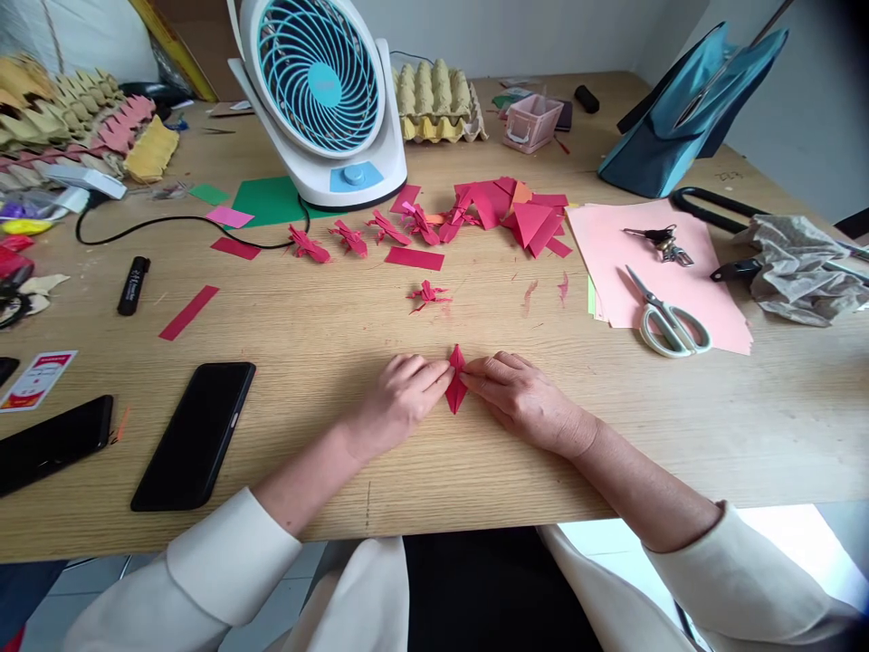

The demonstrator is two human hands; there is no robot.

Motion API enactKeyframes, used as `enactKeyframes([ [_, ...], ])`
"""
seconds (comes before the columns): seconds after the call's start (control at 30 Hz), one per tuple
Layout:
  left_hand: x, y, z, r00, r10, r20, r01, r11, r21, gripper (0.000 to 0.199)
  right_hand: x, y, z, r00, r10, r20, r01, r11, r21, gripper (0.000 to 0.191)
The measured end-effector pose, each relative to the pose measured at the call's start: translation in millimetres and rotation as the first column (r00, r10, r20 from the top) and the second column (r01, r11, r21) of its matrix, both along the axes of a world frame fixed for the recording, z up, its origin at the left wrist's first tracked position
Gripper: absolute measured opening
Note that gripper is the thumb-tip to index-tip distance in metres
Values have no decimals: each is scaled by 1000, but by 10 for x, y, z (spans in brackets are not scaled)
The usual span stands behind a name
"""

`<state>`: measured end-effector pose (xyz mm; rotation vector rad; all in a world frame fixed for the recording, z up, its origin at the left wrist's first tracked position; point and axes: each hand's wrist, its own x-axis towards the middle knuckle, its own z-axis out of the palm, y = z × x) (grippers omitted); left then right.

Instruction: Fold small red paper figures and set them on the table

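A small red paper, folded into a narrow diamond (456,385), lies on the wooden table in front of me. My left hand (400,396) pinches its left side with closed fingers. From the other side, my right hand (526,398) grips the right edge, thumb and fingers together. Just beyond my hands sits a finished-looking red origami figure (427,294) with thin legs. Farther back, several similar red figures (349,238) stand in a row, beside a pile of red paper pieces (536,222). A red paper strip (414,258) lies between them and me.
A white fan (353,172) stands at the back. On the right, scissors (672,321) and keys (669,244) rest on pink paper sheets (611,235). A black phone (194,435) and a marker (134,285) lie left. Egg cartons (434,95) sit behind the fan.
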<state>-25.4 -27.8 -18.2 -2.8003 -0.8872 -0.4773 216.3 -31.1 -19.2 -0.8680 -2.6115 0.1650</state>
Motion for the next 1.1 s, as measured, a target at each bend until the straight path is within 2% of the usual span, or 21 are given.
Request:
enactKeyframes([
  [0.17,31,-166,89,966,127,-226,-118,992,54,42,-3,-5,7,1000,0,-6,0,1000,-10,33],
  [0.43,88,-228,148,929,179,-325,-207,977,-52,49,2,3,-21,1000,6,-21,-7,1000,-10,33],
  [0.6,102,-221,129,945,147,-293,-168,984,-49,48,-1,2,2,1000,-1,-1,1,1000,-18,34],
  [0.9,185,-255,148,944,208,-256,-245,962,-123,43,2,-10,13,1000,-6,19,6,1000,0,34],
  [1.1,158,-278,50,964,201,-174,-238,944,-228,49,-11,-14,24,1000,-19,8,18,1000,20,35],
])
